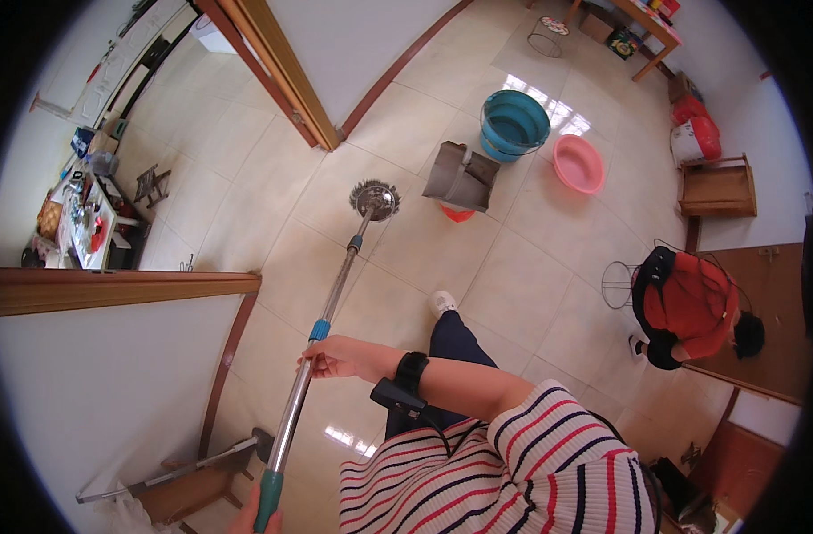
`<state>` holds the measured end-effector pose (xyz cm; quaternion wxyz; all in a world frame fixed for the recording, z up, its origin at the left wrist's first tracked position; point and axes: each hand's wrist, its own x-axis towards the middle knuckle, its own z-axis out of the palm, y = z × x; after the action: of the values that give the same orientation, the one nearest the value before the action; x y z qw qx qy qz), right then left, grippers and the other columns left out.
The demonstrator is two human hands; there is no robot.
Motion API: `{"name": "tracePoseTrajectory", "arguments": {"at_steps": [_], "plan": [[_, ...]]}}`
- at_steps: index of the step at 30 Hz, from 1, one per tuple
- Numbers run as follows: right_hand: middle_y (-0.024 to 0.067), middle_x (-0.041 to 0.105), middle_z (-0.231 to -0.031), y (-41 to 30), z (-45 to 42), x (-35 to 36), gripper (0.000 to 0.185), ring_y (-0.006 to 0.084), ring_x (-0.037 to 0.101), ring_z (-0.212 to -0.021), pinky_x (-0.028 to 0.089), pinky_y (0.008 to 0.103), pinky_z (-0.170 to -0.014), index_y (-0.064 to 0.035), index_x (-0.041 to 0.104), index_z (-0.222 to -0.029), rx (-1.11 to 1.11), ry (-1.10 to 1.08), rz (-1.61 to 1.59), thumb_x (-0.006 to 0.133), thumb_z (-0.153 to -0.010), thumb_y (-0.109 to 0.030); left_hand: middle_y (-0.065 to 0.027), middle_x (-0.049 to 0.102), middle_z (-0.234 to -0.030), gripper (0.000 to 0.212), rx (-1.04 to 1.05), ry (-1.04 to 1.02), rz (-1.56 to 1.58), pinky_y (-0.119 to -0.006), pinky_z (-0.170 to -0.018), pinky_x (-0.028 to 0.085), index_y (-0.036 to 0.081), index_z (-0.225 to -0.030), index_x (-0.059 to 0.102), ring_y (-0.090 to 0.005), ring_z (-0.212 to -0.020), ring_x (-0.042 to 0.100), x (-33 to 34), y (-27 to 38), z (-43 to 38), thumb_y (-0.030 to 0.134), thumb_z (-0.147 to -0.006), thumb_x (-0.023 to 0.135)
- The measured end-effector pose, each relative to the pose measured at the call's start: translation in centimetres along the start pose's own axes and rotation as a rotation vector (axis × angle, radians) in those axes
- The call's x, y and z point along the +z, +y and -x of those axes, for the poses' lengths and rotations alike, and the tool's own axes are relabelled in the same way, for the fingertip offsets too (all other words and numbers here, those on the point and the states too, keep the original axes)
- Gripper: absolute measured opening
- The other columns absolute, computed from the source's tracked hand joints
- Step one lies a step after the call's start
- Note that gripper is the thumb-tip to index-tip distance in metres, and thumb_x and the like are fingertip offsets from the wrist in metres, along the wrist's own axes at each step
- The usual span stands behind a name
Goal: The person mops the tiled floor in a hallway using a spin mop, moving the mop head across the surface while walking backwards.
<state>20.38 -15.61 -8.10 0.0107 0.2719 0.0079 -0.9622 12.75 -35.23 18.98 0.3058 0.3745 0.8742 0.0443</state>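
My right hand (pixel 329 357) is closed around the steel pole of a mop (pixel 289 420), just below its blue collar. Lower down, my left hand (pixel 254 514) grips the green handle end, partly cut off by the bottom edge of the view. The pole slants away from me to a round mop head (pixel 374 200) with a dark fringe, spread on the tiled floor (pixel 406 267) near the doorway. To the right of that head is a grey scoop-like dustpan (pixel 463 175), with something red (pixel 457 213) showing under it.
Beyond the dustpan stand a teal bucket (pixel 515 125) and a pink basin (pixel 578 163). A person in red (pixel 690 304) is at the right beside a wire stool (pixel 618 285). Door frames (pixel 306 100) border the left opening. A wooden chair (pixel 186 490) lies lower left.
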Motion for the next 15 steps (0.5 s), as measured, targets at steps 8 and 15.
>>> {"name": "tracePoseTrajectory", "arguments": {"at_steps": [8,15], "plan": [[0.0097,0.055,-0.081,3.1,0.7,-4.9,0.006,0.0194,0.055,-0.076,0.045,0.0308,-0.072,-0.002,0.045,-0.079,0.074,0.05,-0.12,0.042,-0.08,-0.007,-0.0169,0.056,-0.079,0.033,0.191,-0.064,-0.165,-0.033,-0.056,0.04,0.005,-0.103,0.052,-0.0248,-0.061,0.053,-0.3,2.9,1.2,0.016,-0.071,0.052],[0.01,0.054,-0.082,6.3,4.7,-7.1,0.008,0.0208,0.054,-0.076,0.045,0.0321,-0.072,-0.0008,0.044,-0.083,0.067,0.159,-0.239,0.041,-0.08,-0.007,-0.019,0.053,-0.075,0.031,0.094,-0.261,-0.227,-0.035,-0.058,0.039,0.006,-0.1,0.053,-0.0304,-0.064,0.051,0.0,4.6,1.1,0.02,-0.072,0.051]]}}
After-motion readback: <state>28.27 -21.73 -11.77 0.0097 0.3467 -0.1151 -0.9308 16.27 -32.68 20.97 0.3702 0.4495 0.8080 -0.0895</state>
